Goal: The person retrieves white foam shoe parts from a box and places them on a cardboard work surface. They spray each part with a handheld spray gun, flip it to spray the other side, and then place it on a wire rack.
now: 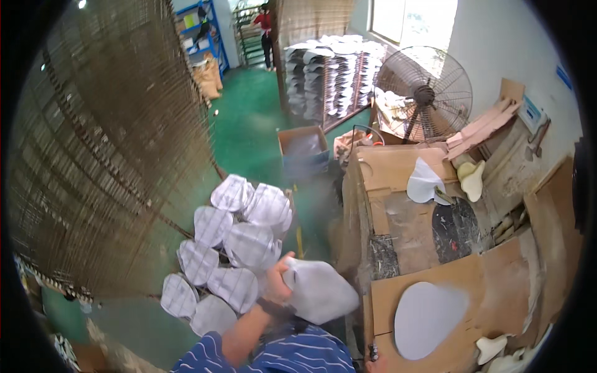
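Observation:
My left hand (279,281), with a dark band at the wrist, is closed on the edge of a pale grey saddle-shaped pad (322,292). The pad hangs tilted in front of my blue striped shirt, beside the workbench edge. Low in the view, a small part of my right hand (377,364) shows by the bench's near edge; its fingers are not clear. Closest to it on the bench lies another flat, rounded pale pad (429,320). Several similar pads (254,244) are spread out in overlapping rows to my left.
Cardboard (398,292) covers the bench, which carries a white curved piece (424,181) and cream saddle-shaped pieces (471,180). Beyond are a large fan (424,94), a box (303,149) and a rack of stacked pads (336,78). Tall wire racking (118,124) stands left. Another person (265,34) is far off.

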